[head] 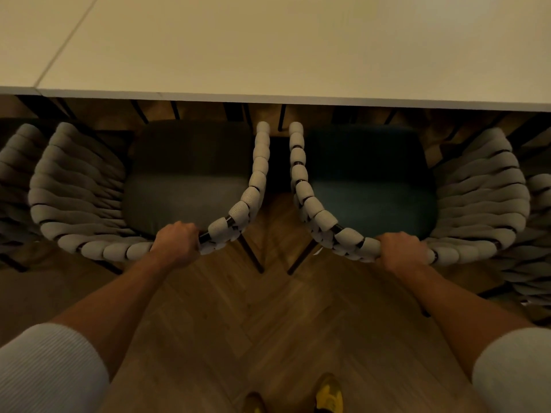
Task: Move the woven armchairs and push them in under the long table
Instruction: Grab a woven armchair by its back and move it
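In both grips (176, 244) (403, 250), armchair backs (119, 251) (465, 253)

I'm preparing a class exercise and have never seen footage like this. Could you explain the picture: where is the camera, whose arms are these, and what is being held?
There is no machine here. A person wears a wide-angle camera on the head, looking down at their own arms. The left hand grips the back rail of the grey-cushioned woven armchair. The right hand grips the teal-cushioned woven armchair the same way. Both seats face the long table. Below are a herringbone wood floor and a yellow shoe.
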